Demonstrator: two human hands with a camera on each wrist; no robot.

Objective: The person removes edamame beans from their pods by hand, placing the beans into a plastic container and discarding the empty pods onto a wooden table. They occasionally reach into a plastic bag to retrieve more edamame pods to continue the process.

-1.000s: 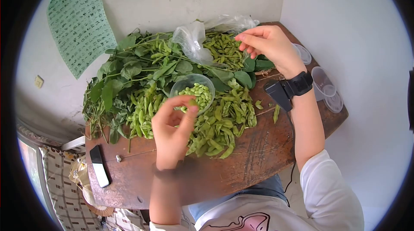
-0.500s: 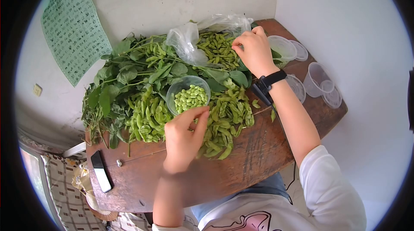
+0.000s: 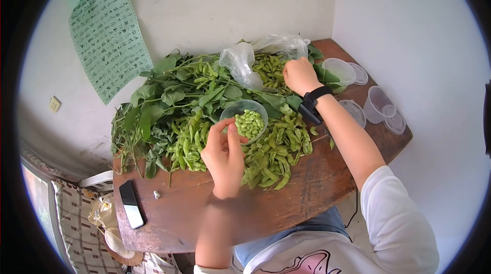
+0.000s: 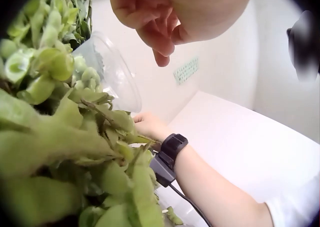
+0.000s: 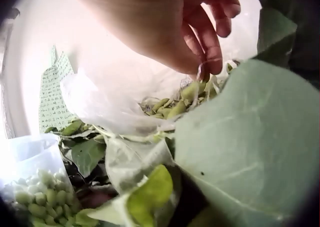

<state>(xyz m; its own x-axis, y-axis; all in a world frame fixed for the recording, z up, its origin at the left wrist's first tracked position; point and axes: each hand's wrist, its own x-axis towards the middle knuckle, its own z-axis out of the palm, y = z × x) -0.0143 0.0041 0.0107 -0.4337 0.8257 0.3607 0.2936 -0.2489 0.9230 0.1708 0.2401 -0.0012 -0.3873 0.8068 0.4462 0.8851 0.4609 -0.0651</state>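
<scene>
In the head view, my left hand (image 3: pixel 223 159) hangs at the near-left rim of a clear bowl (image 3: pixel 265 130) of shelled green beans (image 3: pixel 249 123). Its fingers (image 4: pixel 161 44) are loosely bent and hold nothing visible in the left wrist view. My right hand (image 3: pixel 300 75) is at the right side of the open plastic bag (image 5: pixel 95 99) of green pods (image 3: pixel 268 69). There, thumb and forefinger meet at a pod (image 5: pixel 191 91), seeming to pinch it; bag film partly covers the fingertips. Opened pods (image 3: pixel 271 159) lie heaped beside the bowl.
Leafy stalks (image 3: pixel 174 87) cover the back left of the wooden table (image 3: pixel 179 212). Clear tubs (image 3: pixel 378 104) and lids (image 3: pixel 395 122) stand at the right. A phone (image 3: pixel 132 205) lies at the left, and a cable runs from the right wrist device (image 3: pixel 310 106).
My left hand has moved from over the bowl to its near-left rim, and the small green thing at its fingertips no longer shows. My right hand has come down to the bag, its fingers closing.
</scene>
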